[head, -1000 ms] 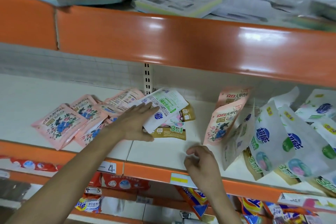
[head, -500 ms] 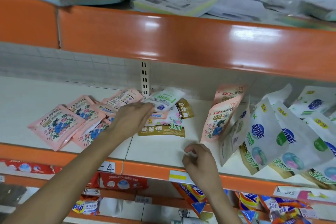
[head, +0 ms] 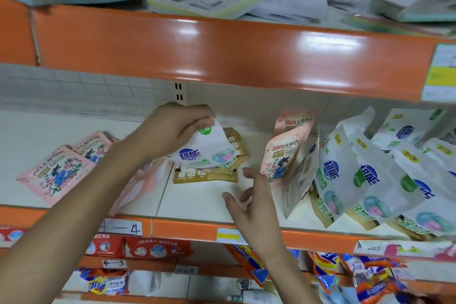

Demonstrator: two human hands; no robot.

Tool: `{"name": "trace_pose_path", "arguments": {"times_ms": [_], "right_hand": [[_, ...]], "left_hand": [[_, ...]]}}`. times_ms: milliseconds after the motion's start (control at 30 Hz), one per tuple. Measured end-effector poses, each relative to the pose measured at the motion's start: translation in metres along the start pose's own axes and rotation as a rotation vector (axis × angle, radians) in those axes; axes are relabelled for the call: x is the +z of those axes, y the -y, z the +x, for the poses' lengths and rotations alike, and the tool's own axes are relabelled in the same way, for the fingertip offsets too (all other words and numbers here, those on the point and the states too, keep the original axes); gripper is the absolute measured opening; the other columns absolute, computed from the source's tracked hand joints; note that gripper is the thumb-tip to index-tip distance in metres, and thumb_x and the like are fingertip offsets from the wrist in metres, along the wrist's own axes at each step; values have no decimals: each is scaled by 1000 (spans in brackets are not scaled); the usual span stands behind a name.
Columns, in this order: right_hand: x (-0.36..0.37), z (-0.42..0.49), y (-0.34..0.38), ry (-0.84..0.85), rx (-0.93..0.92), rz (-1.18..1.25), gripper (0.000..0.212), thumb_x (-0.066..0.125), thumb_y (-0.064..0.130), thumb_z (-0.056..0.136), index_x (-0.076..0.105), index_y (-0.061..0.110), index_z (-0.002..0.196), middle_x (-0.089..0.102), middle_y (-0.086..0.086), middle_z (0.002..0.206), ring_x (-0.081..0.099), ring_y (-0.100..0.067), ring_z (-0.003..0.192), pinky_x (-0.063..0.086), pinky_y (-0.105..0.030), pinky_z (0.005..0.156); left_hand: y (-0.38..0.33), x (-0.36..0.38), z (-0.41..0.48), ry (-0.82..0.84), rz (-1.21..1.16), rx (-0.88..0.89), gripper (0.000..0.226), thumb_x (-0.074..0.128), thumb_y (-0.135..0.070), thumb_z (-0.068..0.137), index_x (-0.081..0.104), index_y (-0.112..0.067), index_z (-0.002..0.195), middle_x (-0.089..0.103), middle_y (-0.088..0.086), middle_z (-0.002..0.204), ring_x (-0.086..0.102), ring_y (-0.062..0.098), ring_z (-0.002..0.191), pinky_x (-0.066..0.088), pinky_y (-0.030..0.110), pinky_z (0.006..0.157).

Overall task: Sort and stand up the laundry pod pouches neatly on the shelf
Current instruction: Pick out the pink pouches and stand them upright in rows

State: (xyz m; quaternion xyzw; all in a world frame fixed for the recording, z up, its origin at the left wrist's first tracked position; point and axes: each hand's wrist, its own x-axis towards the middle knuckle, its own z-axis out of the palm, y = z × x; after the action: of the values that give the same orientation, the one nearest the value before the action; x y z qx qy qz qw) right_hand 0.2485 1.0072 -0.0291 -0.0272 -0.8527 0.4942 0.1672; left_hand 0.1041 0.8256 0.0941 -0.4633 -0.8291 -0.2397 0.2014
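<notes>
Both hands are held over the shelf: the left hand is pinched on the top corner of a white pouch, which is hung clear of the shelf with its long axis nearly from 12 to 6 o'clock. The right hand is spread and empty at 5 o'clock of it, nearer its bottom edge. A leaning row of white pouches is seen at 3 o'clock, two nearly upright pink pouches are set in between, flat pink pouches are left at 9 o'clock, and gold pouches are spread directly beneath.
</notes>
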Motion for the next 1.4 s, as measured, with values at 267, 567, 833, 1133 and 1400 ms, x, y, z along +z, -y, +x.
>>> {"name": "trace_pose_path", "arguments": {"times_ms": [267, 567, 833, 1133, 1400], "right_hand": [[5, 6, 7, -59, -84, -188, 54, 60, 39, 92, 36, 32, 141, 39, 9, 134, 54, -5, 89, 49, -20, 77], [13, -1, -2, -139, -158, -103, 16, 53, 31, 98, 64, 22, 105, 58, 8, 95, 60, -5, 83, 52, -29, 64], [15, -8, -5, -161, -107, 7, 19, 49, 28, 99, 62, 16, 106, 59, 11, 93, 59, -1, 88, 47, -14, 66], [9, -10, -11, -152, 83, 147, 17, 57, 38, 93, 59, 28, 106, 56, 11, 97, 58, -14, 70, 48, -24, 62], [11, -12, -23, -2, 63, -104, 22, 56, 18, 89, 58, 19, 111, 52, 10, 108, 59, -12, 64, 49, -22, 68]], "left_hand": [[-22, 3, -16, 142, -36, 55, 37, 23, -56, 98, 50, -32, 99, 67, -5, 75, 62, 18, 65, 50, 35, 61], [-23, -4, -31, -71, -163, -92, 29, 53, -50, 88, 62, -24, 96, 63, -14, 91, 57, 5, 90, 45, 23, 79], [6, 33, -81, 72, -1001, -729, 63, 83, -14, 70, 51, -19, 125, 68, -3, 120, 63, 19, 114, 53, 36, 92], [14, 29, -76, 61, -979, -791, 61, 89, -47, 50, 75, -10, 96, 73, 8, 107, 69, 25, 102, 57, 35, 87], [-14, 30, -7, -396, -793, -772, 27, 69, -8, 85, 68, -25, 64, 64, -13, 51, 59, -1, 43, 44, 14, 45]]}}
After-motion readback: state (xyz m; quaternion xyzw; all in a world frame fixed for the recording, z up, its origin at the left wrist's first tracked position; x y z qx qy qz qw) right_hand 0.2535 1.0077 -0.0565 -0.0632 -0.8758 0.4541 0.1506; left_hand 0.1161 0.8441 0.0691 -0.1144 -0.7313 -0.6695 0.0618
